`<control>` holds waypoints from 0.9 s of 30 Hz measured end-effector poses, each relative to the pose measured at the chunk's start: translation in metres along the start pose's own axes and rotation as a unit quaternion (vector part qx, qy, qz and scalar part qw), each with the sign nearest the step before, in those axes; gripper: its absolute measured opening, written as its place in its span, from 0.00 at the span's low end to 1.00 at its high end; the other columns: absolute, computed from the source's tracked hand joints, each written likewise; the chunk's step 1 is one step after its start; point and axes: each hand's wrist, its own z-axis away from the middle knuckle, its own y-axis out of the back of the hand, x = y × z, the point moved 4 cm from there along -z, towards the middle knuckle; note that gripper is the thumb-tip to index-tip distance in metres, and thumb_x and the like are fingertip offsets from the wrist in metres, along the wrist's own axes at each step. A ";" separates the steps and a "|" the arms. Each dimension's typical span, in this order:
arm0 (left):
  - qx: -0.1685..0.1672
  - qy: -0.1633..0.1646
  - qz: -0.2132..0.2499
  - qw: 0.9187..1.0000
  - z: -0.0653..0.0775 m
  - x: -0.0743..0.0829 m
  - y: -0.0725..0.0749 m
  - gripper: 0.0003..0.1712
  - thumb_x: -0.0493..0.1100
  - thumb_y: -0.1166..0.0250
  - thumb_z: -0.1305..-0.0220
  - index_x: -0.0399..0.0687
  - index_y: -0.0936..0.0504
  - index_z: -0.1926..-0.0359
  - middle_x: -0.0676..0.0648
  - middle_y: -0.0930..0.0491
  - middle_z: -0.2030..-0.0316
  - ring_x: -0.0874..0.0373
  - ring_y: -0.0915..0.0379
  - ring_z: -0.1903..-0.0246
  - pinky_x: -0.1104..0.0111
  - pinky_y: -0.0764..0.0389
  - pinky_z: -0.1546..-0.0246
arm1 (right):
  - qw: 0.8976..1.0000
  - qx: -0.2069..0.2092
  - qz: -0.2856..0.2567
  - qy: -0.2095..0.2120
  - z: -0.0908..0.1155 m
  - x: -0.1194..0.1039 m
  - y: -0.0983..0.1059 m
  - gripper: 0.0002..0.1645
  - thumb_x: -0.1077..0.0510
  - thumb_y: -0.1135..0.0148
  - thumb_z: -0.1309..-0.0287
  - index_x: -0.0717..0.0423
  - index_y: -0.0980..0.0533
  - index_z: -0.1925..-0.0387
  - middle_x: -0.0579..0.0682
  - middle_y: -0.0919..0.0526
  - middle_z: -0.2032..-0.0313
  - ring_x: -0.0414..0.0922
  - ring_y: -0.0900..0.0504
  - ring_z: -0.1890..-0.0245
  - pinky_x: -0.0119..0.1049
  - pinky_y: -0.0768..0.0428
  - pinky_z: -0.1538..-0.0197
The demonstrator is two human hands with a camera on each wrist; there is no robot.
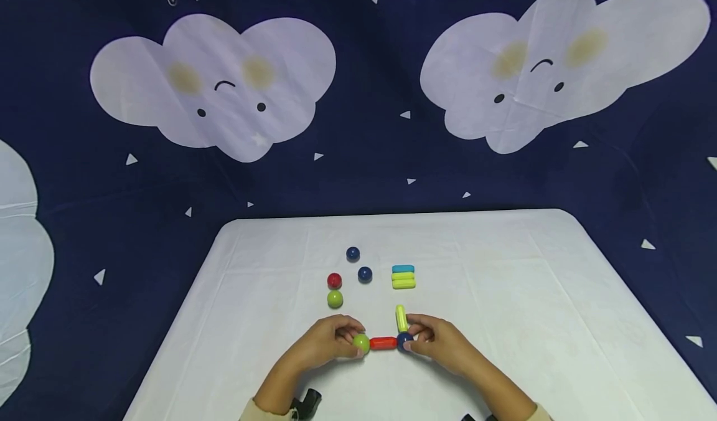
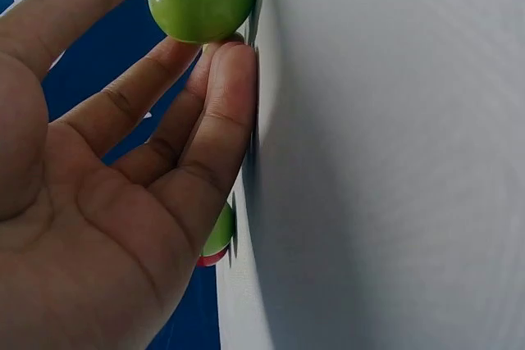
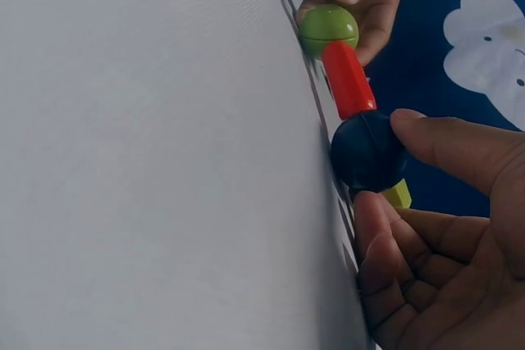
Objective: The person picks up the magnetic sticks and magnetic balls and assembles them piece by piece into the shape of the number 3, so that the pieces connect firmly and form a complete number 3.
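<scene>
My left hand (image 1: 327,341) pinches a green ball (image 1: 361,343) between thumb and fingers. From that ball a red rod (image 1: 383,344) runs across to a dark blue ball (image 1: 402,340), end to end with both. My right hand (image 1: 442,344) pinches the dark blue ball; in the right wrist view the thumb lies on one side of this blue ball (image 3: 367,152) and fingertips on the other. A yellow rod (image 1: 401,318) points away from the blue ball toward the back, beside the right index finger. Its far part is hidden in the right wrist view, where only a yellow end (image 3: 399,194) shows.
Beyond the hands, on the white table (image 1: 504,296), are a red ball (image 1: 334,280), another green ball (image 1: 335,299) and two dark blue balls (image 1: 353,254). A blue rod (image 1: 403,269) lies alongside two yellow rods (image 1: 403,284). A black object (image 1: 307,403) sits by the left forearm.
</scene>
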 end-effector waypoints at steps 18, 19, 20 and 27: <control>0.285 0.012 -0.049 0.957 0.004 -0.015 0.049 0.21 0.37 0.26 0.42 0.46 0.14 0.46 0.42 0.21 0.53 0.52 0.20 0.55 0.72 0.19 0.57 | 1.000 0.004 -0.002 -0.002 0.000 0.004 0.000 0.39 0.50 0.25 0.45 0.63 0.26 0.36 0.48 0.16 0.56 0.38 0.22 0.64 0.28 0.23 0.65; 0.288 0.012 -0.048 0.956 0.003 -0.016 0.050 0.20 0.37 0.26 0.42 0.46 0.14 0.47 0.43 0.21 0.53 0.52 0.20 0.55 0.71 0.18 0.56 | 1.000 0.005 -0.004 -0.002 0.000 0.004 0.000 0.39 0.50 0.25 0.45 0.63 0.26 0.36 0.48 0.16 0.56 0.38 0.22 0.64 0.28 0.23 0.65; 0.290 0.011 -0.047 0.956 0.003 -0.016 0.051 0.20 0.37 0.27 0.41 0.47 0.13 0.47 0.44 0.21 0.54 0.52 0.20 0.54 0.70 0.18 0.55 | 1.000 0.005 -0.005 -0.001 0.000 0.004 0.000 0.39 0.50 0.25 0.45 0.63 0.26 0.36 0.48 0.16 0.56 0.38 0.22 0.64 0.28 0.23 0.65; 0.271 0.024 -0.029 0.962 -0.001 -0.021 0.051 0.19 0.37 0.28 0.40 0.46 0.13 0.47 0.44 0.19 0.52 0.51 0.18 0.53 0.59 0.17 0.49 | 1.000 0.006 -0.012 -0.002 0.001 0.004 0.000 0.39 0.50 0.25 0.46 0.62 0.26 0.36 0.49 0.16 0.56 0.38 0.22 0.65 0.27 0.23 0.65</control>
